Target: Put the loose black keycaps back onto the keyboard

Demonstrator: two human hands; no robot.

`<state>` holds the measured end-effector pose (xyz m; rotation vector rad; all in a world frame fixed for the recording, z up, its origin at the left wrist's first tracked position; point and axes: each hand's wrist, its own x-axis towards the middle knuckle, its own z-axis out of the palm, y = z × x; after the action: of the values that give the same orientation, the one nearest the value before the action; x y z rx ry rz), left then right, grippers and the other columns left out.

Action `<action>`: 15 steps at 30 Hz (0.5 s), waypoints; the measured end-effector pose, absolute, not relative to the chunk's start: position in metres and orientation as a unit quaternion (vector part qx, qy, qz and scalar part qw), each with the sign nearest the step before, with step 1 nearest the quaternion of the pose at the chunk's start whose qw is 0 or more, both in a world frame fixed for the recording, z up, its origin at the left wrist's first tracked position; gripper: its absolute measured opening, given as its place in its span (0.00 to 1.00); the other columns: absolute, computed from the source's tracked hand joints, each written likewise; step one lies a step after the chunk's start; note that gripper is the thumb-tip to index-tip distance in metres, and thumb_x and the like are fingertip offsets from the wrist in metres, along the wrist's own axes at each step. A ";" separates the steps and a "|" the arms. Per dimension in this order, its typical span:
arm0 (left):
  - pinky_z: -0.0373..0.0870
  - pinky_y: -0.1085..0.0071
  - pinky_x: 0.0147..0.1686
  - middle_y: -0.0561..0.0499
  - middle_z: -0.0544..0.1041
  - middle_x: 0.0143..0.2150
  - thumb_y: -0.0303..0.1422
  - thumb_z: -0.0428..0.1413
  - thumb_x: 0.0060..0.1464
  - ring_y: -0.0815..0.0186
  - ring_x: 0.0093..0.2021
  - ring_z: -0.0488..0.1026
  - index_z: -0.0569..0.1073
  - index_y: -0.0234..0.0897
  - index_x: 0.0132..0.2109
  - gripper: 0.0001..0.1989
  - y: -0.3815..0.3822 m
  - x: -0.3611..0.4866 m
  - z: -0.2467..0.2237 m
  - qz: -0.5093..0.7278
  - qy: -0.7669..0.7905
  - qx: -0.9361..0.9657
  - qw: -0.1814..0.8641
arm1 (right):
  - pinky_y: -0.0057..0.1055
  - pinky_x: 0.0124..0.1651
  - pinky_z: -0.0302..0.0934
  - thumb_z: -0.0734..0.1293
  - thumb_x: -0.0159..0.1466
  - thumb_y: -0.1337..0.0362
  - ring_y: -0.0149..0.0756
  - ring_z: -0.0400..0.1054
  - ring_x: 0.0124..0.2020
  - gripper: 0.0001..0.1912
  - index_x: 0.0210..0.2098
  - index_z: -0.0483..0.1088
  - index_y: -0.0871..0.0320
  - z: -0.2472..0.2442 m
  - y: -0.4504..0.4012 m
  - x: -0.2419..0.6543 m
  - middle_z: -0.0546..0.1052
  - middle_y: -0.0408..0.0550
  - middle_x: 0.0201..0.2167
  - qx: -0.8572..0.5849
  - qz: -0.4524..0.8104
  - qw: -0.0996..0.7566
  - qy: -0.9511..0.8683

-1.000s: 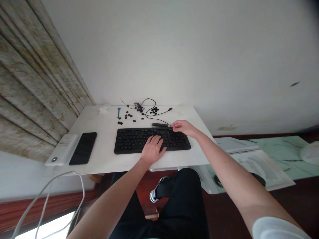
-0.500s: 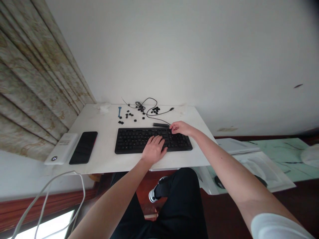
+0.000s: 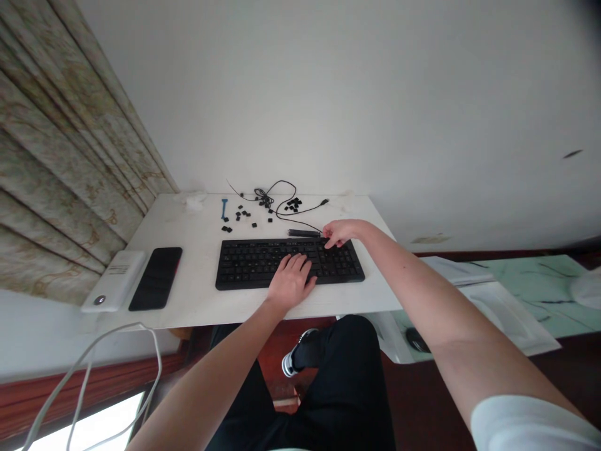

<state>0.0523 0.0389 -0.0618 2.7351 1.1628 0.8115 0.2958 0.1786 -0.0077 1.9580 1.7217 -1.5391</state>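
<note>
Resting open on one black keyboard (image 3: pixel 248 266), the left hand (image 3: pixel 288 282) is touching keys; the right hand (image 3: pixel 340 232) is curling above, grip unclear. One phone (image 3: pixel 156 279) is lying left of both.

Matt black plastic keyboard (image 3: pixel 248 265); glossy dark phone (image 3: pixel 156 279); patterned cloth curtain (image 3: pixel 70 150).

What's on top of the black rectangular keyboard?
The bare left hand lies on the keyboard; the bare right hand is over its far edge. Parts beneath both are hidden.
</note>
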 end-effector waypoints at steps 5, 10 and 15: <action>0.61 0.54 0.63 0.40 0.73 0.59 0.39 0.51 0.63 0.55 0.61 0.68 0.72 0.33 0.55 0.18 0.040 0.052 -0.061 0.266 0.379 0.885 0.033 | 0.25 0.32 0.69 0.83 0.36 0.64 0.26 0.65 0.24 0.23 0.28 0.71 0.59 -0.003 0.183 0.293 0.70 0.38 0.20 0.645 -0.518 0.100 0.553; 0.60 0.54 0.63 0.40 0.73 0.59 0.39 0.51 0.63 0.54 0.61 0.67 0.72 0.33 0.55 0.18 0.041 0.052 -0.063 0.265 0.377 0.887 0.038 | 0.31 0.32 0.71 0.83 0.36 0.64 0.31 0.68 0.23 0.19 0.24 0.73 0.60 -0.004 0.172 0.298 0.71 0.42 0.18 0.654 -0.530 0.037 0.539; 0.60 0.52 0.63 0.39 0.72 0.59 0.39 0.50 0.63 0.53 0.62 0.66 0.71 0.35 0.56 0.19 0.041 0.053 -0.064 0.262 0.376 0.888 0.039 | 0.33 0.29 0.72 0.84 0.33 0.65 0.32 0.68 0.22 0.21 0.21 0.73 0.60 -0.011 0.170 0.302 0.71 0.43 0.16 0.653 -0.536 0.006 0.535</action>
<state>0.0526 0.0406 -0.0641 2.7212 1.1537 0.8027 0.3015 0.1704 -0.0105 2.0442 1.6736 -1.6768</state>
